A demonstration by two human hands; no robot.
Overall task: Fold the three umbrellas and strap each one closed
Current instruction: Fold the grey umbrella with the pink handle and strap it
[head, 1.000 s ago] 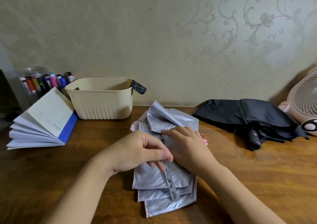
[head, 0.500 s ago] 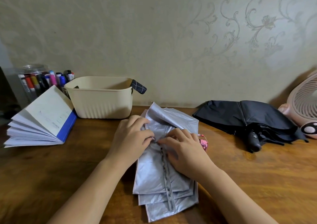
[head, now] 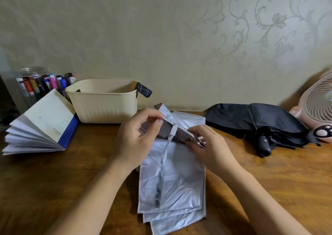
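The left hand [head: 136, 137] and right hand [head: 213, 150] each pinched a fold of the silver umbrella [head: 172, 180], seemingly light, limp, slippery cloth (best held along its ribs).

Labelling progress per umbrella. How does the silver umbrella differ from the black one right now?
Colour: the silver umbrella is pale grey, the black umbrella dark.
Handling: the left hand and right hand both pinch the silver umbrella's fabric; the black umbrella lies untouched.
Shape: the silver umbrella's panels lie in flat stacked pleats; the black umbrella's canopy is loose and rumpled.
Shared: both lie on the table, and neither looks strapped.
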